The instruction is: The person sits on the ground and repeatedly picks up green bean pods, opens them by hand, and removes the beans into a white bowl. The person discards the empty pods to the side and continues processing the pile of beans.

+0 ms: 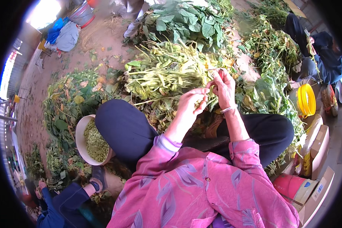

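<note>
My left hand [192, 103] is curled around a few pale green beans [198, 103], which show between its fingers. Close beside it, my right hand [225, 87] has its thumb and fingertips pinched together; whether a small pod sits between them is too fine to tell. Both hands are over the near right edge of a heap of cut bean plants [162, 75] with many plump green pods. Left of my bent knee stands a white bucket [80, 136] holding many shelled green beans [97, 142].
Leafy bean stalks [185, 21] are piled beyond the heap. Stripped plants [71, 97] litter the dirt floor. One person [320, 54] sits at far right, another [64, 203] at lower left. A yellow bucket [306, 99], red tub [290, 186] and cardboard [320, 151] stand right.
</note>
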Demonstrator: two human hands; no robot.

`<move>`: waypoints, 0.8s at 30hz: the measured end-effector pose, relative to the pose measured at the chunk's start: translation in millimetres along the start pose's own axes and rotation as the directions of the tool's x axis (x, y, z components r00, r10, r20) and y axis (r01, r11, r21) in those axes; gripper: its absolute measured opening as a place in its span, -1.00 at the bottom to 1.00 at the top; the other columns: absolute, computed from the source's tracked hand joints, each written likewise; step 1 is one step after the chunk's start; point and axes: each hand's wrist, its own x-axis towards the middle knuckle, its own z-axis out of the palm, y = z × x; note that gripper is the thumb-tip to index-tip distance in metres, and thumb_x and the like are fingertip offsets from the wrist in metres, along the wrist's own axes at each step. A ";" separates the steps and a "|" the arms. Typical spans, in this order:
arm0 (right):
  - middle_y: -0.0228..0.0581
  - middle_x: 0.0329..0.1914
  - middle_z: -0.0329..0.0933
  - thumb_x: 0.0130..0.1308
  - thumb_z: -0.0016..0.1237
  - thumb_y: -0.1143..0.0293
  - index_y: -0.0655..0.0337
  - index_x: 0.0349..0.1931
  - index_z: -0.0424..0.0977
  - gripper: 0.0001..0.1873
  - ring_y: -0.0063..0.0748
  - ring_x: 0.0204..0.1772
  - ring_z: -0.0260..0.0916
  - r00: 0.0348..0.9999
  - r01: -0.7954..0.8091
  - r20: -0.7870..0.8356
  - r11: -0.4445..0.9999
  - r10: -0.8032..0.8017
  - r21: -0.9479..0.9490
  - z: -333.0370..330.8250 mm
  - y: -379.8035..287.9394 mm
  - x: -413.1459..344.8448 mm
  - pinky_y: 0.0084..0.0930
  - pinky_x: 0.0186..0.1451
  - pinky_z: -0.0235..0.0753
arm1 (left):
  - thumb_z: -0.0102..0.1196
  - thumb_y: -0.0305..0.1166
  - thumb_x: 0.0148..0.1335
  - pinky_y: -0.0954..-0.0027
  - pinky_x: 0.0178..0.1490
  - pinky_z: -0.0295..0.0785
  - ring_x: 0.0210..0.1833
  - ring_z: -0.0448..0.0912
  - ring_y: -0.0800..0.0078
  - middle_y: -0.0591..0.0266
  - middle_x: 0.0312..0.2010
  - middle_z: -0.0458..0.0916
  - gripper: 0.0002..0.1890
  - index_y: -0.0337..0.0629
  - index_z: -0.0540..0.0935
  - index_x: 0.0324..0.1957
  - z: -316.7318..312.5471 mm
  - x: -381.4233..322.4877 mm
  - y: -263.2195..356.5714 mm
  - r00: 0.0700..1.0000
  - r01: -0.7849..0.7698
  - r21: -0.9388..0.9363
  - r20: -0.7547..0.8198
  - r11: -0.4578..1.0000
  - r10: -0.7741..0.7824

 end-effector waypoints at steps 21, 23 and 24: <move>-0.34 -0.61 0.44 0.34 -0.13 0.30 0.10 -0.32 0.35 -0.89 -0.76 -0.66 0.23 1.000 -0.005 -0.031 1.000 0.005 -0.010 -11.0 34.9 18.9 -0.84 -0.66 -0.03 | -0.11 -0.41 0.28 0.35 0.23 0.22 0.11 0.39 0.36 0.08 0.02 0.48 -0.68 -0.37 0.45 0.03 -266.7 -208.1 117.8 0.127 -0.622 0.463 -0.737 0.632 0.664; -0.35 -0.62 0.43 0.34 -0.13 0.32 0.11 -0.30 0.35 -0.90 -0.76 -0.66 0.24 0.999 0.005 -0.043 0.999 -0.007 -0.034 -9.6 35.1 19.5 -0.84 -0.66 -0.03 | -0.10 -0.44 0.27 0.38 0.26 0.19 0.15 0.36 0.38 0.08 0.04 0.46 -0.66 -0.40 0.43 0.05 -267.1 -205.7 120.6 0.020 -0.561 0.544 -0.745 0.624 0.667; -0.35 -0.62 0.43 0.34 -0.13 0.31 0.11 -0.30 0.36 -0.90 -0.76 -0.66 0.21 0.999 0.008 -0.040 1.000 -0.009 -0.026 -9.5 35.8 20.1 -0.83 -0.66 -0.03 | -0.11 -0.46 0.26 0.37 0.27 0.19 0.16 0.36 0.36 0.06 0.05 0.45 -0.64 -0.41 0.40 0.08 -268.6 -207.3 123.0 -0.036 -0.522 0.590 -0.737 0.616 0.675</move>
